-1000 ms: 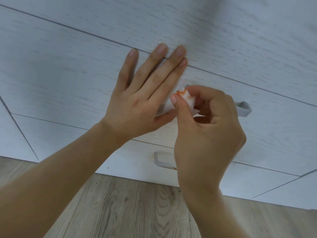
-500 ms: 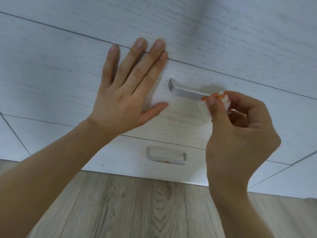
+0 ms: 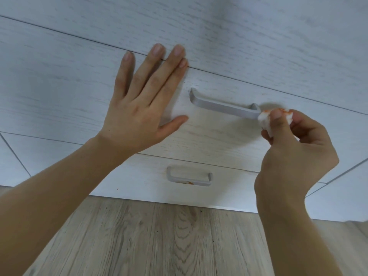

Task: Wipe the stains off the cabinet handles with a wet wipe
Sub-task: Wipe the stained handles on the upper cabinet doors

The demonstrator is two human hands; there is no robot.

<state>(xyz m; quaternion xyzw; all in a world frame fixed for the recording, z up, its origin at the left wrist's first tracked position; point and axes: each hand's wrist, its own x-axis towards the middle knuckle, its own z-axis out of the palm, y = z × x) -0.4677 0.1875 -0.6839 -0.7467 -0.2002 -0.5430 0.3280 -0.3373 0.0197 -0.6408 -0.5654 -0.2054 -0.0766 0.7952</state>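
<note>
- The cabinet fronts (image 3: 59, 82) are whitish with fine grey wood-grain streaks, parted by thin dark seams.
- The upper handle (image 3: 223, 105) is plain matt grey.
- The lower handle (image 3: 189, 178) is the same grey, with a small orange-red stain on its underside.
- The wet wipe (image 3: 265, 118) is white, smeared orange-red along its top edge.
- A tiny reddish speck (image 3: 117, 189) shows on the lowest front.
- The floor (image 3: 159, 236) is pale greyish-brown wood with darker looping grain and small dark flecks.

Single head view, close, looking forward-down at drawer fronts (image 3: 59, 100) and wood floor (image 3: 159, 236).
</note>
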